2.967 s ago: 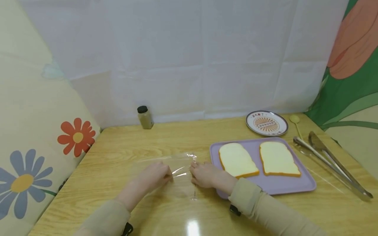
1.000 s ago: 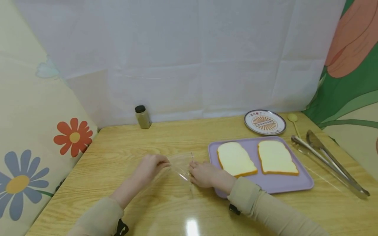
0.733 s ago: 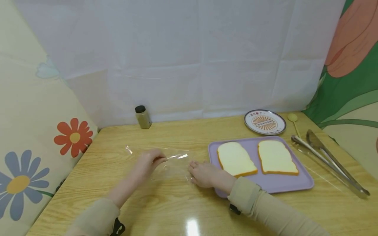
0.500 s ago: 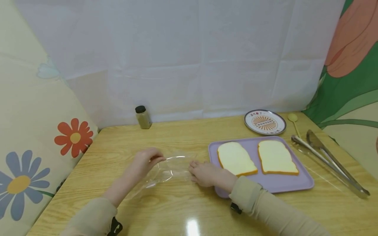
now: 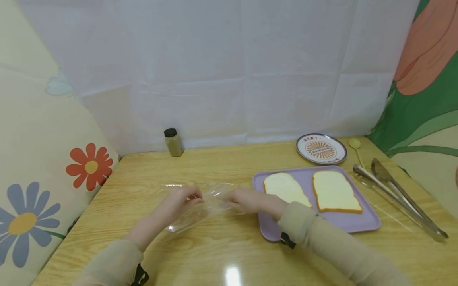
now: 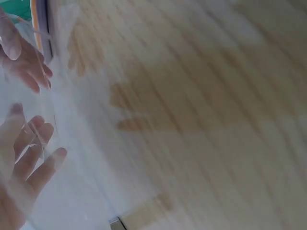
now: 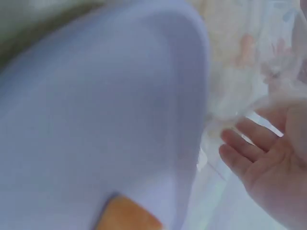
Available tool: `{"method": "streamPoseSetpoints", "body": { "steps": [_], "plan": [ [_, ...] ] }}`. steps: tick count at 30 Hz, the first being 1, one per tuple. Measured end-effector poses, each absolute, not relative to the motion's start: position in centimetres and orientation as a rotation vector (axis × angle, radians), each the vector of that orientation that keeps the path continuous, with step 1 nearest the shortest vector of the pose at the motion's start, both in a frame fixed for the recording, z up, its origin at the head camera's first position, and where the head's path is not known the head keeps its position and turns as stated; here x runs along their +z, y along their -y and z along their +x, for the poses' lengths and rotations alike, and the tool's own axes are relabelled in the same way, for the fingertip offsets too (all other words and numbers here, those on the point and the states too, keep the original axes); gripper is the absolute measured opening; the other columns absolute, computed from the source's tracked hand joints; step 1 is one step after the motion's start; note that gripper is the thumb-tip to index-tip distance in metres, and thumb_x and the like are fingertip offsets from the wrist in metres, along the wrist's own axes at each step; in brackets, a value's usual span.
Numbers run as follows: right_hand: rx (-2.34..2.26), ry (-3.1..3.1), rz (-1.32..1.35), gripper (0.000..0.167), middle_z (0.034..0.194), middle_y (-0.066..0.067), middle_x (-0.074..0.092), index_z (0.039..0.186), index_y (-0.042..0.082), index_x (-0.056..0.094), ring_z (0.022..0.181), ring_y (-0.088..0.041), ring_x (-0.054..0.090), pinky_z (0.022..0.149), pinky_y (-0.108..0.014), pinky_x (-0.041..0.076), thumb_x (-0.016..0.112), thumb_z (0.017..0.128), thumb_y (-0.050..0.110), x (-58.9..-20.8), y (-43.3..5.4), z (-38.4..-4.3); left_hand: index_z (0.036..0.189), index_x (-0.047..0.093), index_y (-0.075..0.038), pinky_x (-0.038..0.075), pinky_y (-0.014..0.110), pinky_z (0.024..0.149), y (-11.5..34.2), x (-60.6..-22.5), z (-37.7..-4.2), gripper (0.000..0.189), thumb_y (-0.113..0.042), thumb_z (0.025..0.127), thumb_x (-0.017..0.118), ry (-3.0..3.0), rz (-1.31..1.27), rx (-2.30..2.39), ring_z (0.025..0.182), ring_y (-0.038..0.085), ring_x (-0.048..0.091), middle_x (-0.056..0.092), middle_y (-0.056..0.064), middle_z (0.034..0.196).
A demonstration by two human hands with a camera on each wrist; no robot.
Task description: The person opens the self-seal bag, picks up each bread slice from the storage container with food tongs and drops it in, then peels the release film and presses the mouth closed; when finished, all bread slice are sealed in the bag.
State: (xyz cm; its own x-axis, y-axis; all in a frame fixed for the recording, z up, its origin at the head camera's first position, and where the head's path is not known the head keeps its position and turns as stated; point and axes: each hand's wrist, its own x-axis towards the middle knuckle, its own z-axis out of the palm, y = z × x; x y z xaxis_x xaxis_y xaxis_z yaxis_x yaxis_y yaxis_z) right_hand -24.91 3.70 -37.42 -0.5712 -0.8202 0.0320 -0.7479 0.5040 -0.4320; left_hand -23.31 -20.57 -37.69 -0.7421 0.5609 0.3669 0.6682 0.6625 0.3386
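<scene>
A clear plastic bag (image 5: 211,204) stretches between both hands, lifted a little off the wooden table. At its left side my left hand (image 5: 180,200) pinches the film between thumb and fingers; in the left wrist view the bag's edge passes by those fingertips. My right hand (image 5: 245,200) is at the bag's right side, beside the tray. In the right wrist view, several right-hand fingers (image 7: 247,146) are extended against the film, the thumb hidden. Its thumb stands apart from the fingertips in the left wrist view.
A lilac tray (image 5: 347,226) on the right bears two bread slices (image 5: 336,190); the right forearm crosses its corner. Behind it lie a patterned plate (image 5: 321,149) and a yellow spoon (image 5: 355,143). Metal tongs (image 5: 404,198) lie right of it. A black-lidded jar (image 5: 173,143) stands near the back wall.
The left hand turned and shifted the bag about; its film changed shape. The right hand, earlier pressing the bag's right edge near the table, has risen and moved slightly left.
</scene>
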Motion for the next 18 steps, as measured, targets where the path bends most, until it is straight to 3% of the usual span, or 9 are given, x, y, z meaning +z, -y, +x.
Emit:
{"method": "streamPoseSetpoints", "body": {
  "steps": [6, 12, 18],
  "plan": [
    [-0.538, -2.595, -1.239, 0.065, 0.148, -0.017, 0.037, 0.144, 0.003, 0.036, 0.136, -0.031, 0.037, 0.115, -0.041, 0.03, 0.058, 0.093, 0.037, -38.2, -2.3, -24.8, 0.084, 0.065, -0.009, 0.057, 0.025, 0.066, 20.2, -37.8, -23.1, 0.004, -0.011, 0.087, 0.066, 2.635, -0.979, -0.678, 0.074, 0.013, 0.067, 0.069, -0.001, 0.078],
    [-0.51, -2.624, -1.208, 0.086, 0.146, -0.015, 0.037, 0.146, 0.005, 0.029, 0.138, -0.027, 0.031, 0.115, -0.04, 0.03, 0.068, 0.083, 0.047, -38.3, -1.7, -24.4, 0.09, 0.061, -0.006, 0.056, 0.025, 0.066, 20.4, -38.3, -23.0, 0.004, -0.005, 0.087, 0.064, 2.635, -1.02, -0.704, 0.076, 0.013, 0.066, 0.07, 0.004, 0.084],
    [-0.382, -2.603, -1.079, 0.103, 0.157, -0.016, 0.013, 0.15, 0.008, 0.018, 0.147, -0.028, 0.008, 0.12, -0.043, 0.014, 0.069, 0.076, 0.059, -38.4, -1.1, -23.7, 0.094, 0.055, -0.01, 0.044, 0.018, 0.055, 20.5, -38.5, -22.6, 0.007, -0.006, 0.091, 0.06, 2.687, -1.053, -0.714, 0.061, 0.001, 0.047, 0.058, -0.005, 0.072]
  ]
}}
